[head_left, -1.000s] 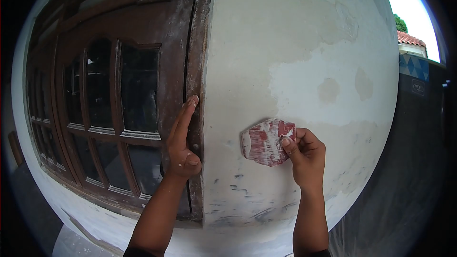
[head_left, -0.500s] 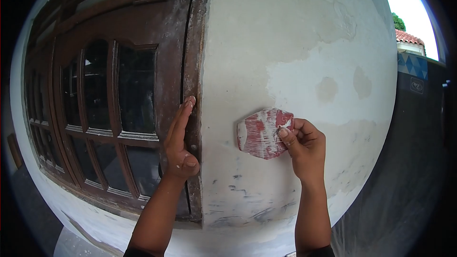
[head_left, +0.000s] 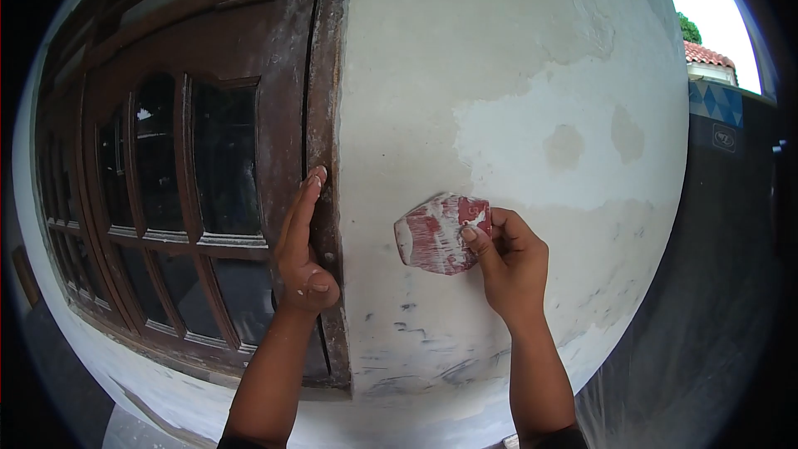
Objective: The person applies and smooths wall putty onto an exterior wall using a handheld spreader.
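Note:
A red scraper (head_left: 440, 237), smeared with white paste, is pinched at its right edge by my right hand (head_left: 515, 262), thumb on its near face. It lies close against the patchy white and beige wall (head_left: 399, 100); whether it touches cannot be told. My left hand (head_left: 303, 245) is held upright with fingers stretched out, beside the brown wooden frame (head_left: 328, 116), and nothing is in it. White specks show on its fingers and palm.
Left of the frame is a brown window panel (head_left: 283, 58) with dark glass panes (head_left: 224, 158). Dark marks streak the lower wall. A dark sheet (head_left: 706, 258) stands at the right, with a tiled roof (head_left: 706, 54) beyond.
My right hand and the scraper have shifted a little left along the wall. The view has also moved slightly, so the window and wall sit further left. My left hand keeps its pose.

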A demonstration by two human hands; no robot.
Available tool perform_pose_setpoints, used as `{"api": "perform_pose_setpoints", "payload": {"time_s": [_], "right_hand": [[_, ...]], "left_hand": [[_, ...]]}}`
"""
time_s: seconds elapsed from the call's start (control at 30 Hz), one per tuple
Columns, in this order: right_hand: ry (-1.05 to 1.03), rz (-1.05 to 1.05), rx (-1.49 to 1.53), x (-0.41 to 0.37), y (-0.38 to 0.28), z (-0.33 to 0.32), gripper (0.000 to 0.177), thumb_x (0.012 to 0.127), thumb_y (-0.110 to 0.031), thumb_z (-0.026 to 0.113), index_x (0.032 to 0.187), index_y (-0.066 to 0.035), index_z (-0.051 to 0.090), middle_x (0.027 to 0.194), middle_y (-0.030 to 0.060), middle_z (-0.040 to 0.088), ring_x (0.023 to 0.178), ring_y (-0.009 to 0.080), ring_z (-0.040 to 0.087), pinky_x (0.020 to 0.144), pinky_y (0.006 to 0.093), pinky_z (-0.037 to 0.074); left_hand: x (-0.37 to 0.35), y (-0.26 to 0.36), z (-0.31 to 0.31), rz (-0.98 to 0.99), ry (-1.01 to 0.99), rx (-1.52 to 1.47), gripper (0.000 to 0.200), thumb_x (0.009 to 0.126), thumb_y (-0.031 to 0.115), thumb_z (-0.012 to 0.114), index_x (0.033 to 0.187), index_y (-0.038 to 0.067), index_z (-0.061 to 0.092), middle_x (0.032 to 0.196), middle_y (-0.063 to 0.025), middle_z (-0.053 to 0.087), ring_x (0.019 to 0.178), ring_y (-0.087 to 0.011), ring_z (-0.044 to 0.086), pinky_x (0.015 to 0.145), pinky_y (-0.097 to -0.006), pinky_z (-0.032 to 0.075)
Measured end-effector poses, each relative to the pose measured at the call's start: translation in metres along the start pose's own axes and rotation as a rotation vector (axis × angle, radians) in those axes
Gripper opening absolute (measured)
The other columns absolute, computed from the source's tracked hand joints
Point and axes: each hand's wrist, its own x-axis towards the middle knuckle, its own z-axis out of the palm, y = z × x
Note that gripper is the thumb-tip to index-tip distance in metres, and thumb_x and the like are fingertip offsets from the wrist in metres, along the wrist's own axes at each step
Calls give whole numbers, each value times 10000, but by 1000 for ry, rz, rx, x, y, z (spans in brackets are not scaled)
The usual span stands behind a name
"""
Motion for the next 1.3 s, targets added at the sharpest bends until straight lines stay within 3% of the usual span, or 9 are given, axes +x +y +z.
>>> {"api": "perform_pose_setpoints", "payload": {"time_s": [0.2, 0.33, 0.5, 0.67, 0.7, 0.83, 0.93, 1.0, 1.3], "right_hand": [[47, 28, 433, -10, -5, -12, 173, 922, -78, 696, 1061, 20, 663, 805, 13, 679, 678, 34, 533, 611, 197, 436], [26, 18, 60, -2, -3, 6, 189, 922, -89, 701, 1054, 36, 653, 827, 11, 682, 683, 28, 525, 619, 189, 428], [176, 62, 222, -29, 23, -32, 158, 926, -97, 696, 1031, 14, 656, 828, 18, 673, 723, 35, 536, 679, 187, 430], [251, 277, 505, -94, 41, -56, 140, 972, -148, 625, 1048, -54, 554, 816, 0, 613, 712, 57, 590, 529, 205, 485], [253, 357, 499, -105, 46, -58, 157, 983, -172, 603, 1065, -74, 513, 847, 9, 591, 720, 87, 624, 468, 238, 539], [281, 563, 681, -156, 59, -71, 128, 1001, -156, 560, 1059, -54, 507, 941, 39, 592, 816, 160, 684, 597, 321, 645], [320, 680, 827, -189, 73, -90, 191, 1013, -110, 512, 1183, -23, 504, 1080, 99, 628, 942, 214, 691, 736, 354, 647], [348, 801, 900, -216, 85, -107, 333, 1032, -146, 476, 1327, 8, 461, 1228, 162, 616, 1062, 261, 663, 870, 403, 614], [572, 1196, 762, -346, 130, -218, 565, 1051, -405, 415, 1323, 89, 442, 1215, 182, 610, 1089, 277, 642, 879, 422, 586]], "left_hand": [[1, 0, -1, 2, -20, 7, 1114, 862, 827, 239, 1399, -136, 404, 1411, -262, 492, 1331, -332, 480, 1139, -430, 325], [2, 1, 0, 6, 6, -13, 1075, 883, 798, 301, 1381, -146, 423, 1391, -295, 498, 1322, -377, 488, 1129, -455, 352], [2, -1, -1, 18, 0, -12, 1085, 878, 806, 288, 1387, -144, 416, 1396, -290, 496, 1325, -371, 485, 1131, -453, 350], [1, 5, 1, -16, 24, -14, 1096, 874, 811, 271, 1397, -143, 400, 1406, -283, 488, 1331, -360, 479, 1133, -447, 344], [-6, 5, 2, -33, 6, -10, 1114, 856, 829, 218, 1456, -104, 323, 1472, -264, 420, 1392, -339, 401, 1169, -451, 281], [-75, 40, 10, -104, 11, -171, 1078, 886, 810, 220, 1486, -85, 258, 1534, -258, 321, 1425, -359, 342, 1190, -486, 238], [-148, 101, 29, -149, -85, -298, 1029, 917, 776, 207, 1475, -86, 278, 1526, -262, 330, 1412, -386, 356, 1187, -518, 230], [-199, 141, 53, -212, -93, -371, 1021, 921, 767, 203, 1465, -92, 298, 1492, -276, 377, 1388, -403, 389, 1178, -515, 246], [-331, 282, 123, -909, -610, -492, 1076, 879, 809, 246, 1407, -118, 391, 1399, -297, 483, 1340, -395, 459, 1127, -516, 333]]}}
